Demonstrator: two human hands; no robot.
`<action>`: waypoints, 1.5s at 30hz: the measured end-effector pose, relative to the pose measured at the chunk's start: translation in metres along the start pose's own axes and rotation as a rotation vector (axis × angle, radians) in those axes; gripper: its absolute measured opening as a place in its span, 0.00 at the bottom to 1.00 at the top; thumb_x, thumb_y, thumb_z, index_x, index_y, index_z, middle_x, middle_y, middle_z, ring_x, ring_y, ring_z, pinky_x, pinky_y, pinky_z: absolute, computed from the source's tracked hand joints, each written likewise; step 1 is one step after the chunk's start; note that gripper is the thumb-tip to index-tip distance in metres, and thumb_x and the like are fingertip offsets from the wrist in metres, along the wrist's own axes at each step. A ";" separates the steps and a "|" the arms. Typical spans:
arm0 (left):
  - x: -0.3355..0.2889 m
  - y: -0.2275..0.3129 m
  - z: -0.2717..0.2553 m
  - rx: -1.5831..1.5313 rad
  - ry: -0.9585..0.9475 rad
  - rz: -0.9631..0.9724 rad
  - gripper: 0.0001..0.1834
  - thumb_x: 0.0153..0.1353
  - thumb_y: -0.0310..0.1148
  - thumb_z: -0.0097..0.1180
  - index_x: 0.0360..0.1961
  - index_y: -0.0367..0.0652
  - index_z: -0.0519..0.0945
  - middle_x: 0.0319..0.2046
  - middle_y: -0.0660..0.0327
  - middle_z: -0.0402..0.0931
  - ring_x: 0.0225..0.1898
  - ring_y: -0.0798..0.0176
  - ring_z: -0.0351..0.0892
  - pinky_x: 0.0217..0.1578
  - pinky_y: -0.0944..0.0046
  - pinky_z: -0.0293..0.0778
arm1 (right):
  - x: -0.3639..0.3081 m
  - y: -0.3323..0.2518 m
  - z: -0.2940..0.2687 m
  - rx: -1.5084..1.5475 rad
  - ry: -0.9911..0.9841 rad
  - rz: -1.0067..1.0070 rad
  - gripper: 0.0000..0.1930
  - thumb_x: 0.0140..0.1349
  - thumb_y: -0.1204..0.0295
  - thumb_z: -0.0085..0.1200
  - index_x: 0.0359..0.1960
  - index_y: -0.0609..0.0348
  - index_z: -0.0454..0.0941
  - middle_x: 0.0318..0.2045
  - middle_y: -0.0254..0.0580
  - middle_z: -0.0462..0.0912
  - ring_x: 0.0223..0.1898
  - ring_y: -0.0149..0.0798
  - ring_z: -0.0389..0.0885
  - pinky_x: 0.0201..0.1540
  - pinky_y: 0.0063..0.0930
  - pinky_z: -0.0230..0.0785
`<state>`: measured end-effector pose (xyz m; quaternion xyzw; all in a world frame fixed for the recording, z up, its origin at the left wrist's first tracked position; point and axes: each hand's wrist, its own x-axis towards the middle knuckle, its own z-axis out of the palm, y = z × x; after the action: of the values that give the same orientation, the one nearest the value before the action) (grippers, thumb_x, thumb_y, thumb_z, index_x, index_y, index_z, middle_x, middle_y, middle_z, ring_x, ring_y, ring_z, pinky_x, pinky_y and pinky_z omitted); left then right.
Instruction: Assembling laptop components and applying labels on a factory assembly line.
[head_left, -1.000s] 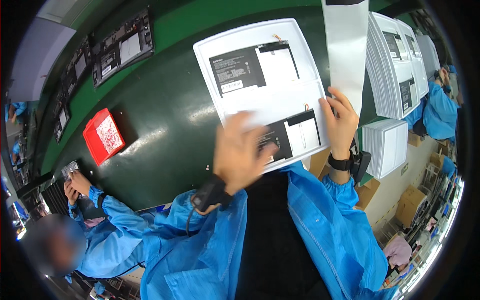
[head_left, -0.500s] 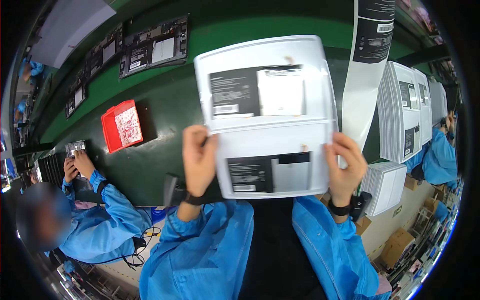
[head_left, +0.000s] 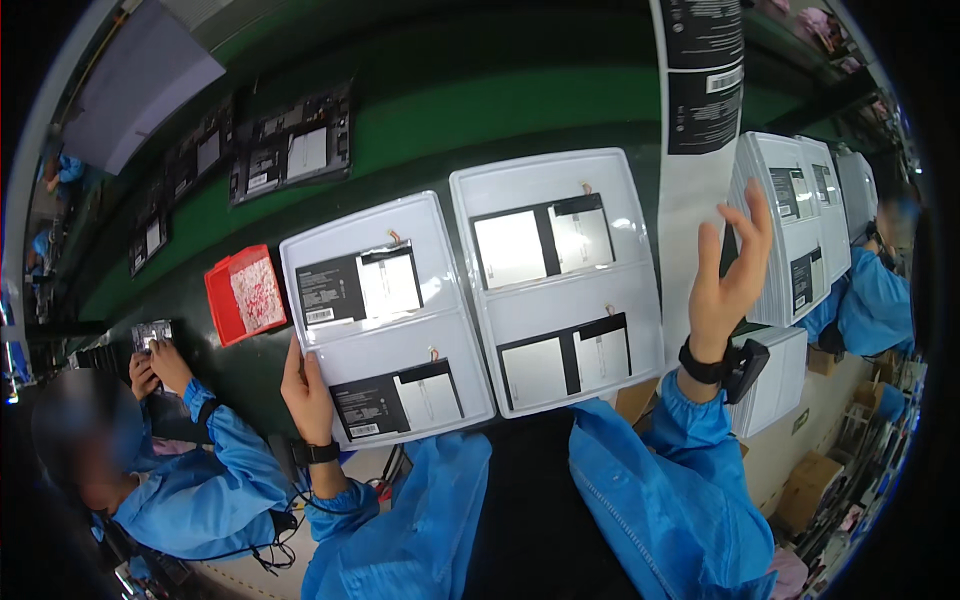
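Gripping with the left hand the left edge of a white, rectangular, two-compartment plastic tray, left of the frame's centre, just beside a matching white tray at centre, with a flat black-and-white wired pack in each compartment. Holding the right hand empty, with fingers spread, well apart, at right of centre, near a long white strip with black labels.

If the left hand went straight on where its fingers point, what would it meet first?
The left hand would probably meet the red bin first, just beyond its fingertips, though depth is unclear.
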<state>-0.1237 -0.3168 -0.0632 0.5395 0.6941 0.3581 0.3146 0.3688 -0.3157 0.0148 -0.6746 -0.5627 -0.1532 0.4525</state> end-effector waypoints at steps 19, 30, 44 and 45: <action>-0.009 0.279 0.229 -1.135 -1.188 0.035 0.16 0.71 0.30 0.60 0.56 0.31 0.80 0.50 0.60 0.83 0.49 0.69 0.80 0.52 0.66 0.76 | -0.118 0.020 -0.112 0.636 -0.416 0.715 0.15 0.56 0.83 0.68 0.23 0.58 0.71 0.26 0.32 0.77 0.31 0.29 0.73 0.37 0.24 0.66; -0.115 0.220 0.280 -0.999 -1.361 -0.688 0.17 0.77 0.32 0.49 0.61 0.35 0.71 0.54 0.52 0.79 0.54 0.57 0.83 0.55 0.53 0.81 | -0.101 0.022 -0.158 -0.010 -0.302 0.573 0.06 0.56 0.79 0.68 0.35 0.64 0.85 0.42 0.47 0.89 0.40 0.41 0.87 0.46 0.32 0.77; -0.100 0.210 0.258 -1.010 -1.322 -0.562 0.17 0.73 0.29 0.54 0.60 0.37 0.72 0.52 0.57 0.79 0.51 0.65 0.81 0.52 0.65 0.79 | -0.073 0.001 -0.133 0.312 -0.398 0.470 0.06 0.57 0.78 0.68 0.36 0.63 0.89 0.36 0.45 0.90 0.28 0.34 0.87 0.30 0.22 0.76; -0.099 0.209 0.258 -0.993 -1.288 -0.483 0.17 0.72 0.28 0.54 0.60 0.36 0.73 0.51 0.57 0.79 0.50 0.65 0.81 0.51 0.66 0.79 | -0.072 0.002 -0.133 0.298 -0.418 0.440 0.06 0.56 0.79 0.68 0.36 0.64 0.89 0.36 0.45 0.90 0.28 0.34 0.87 0.30 0.23 0.77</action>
<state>0.2203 -0.3392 -0.0241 0.2743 0.2379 0.1670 0.9167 0.3876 -0.4641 0.0350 -0.7231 -0.5006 0.1735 0.4432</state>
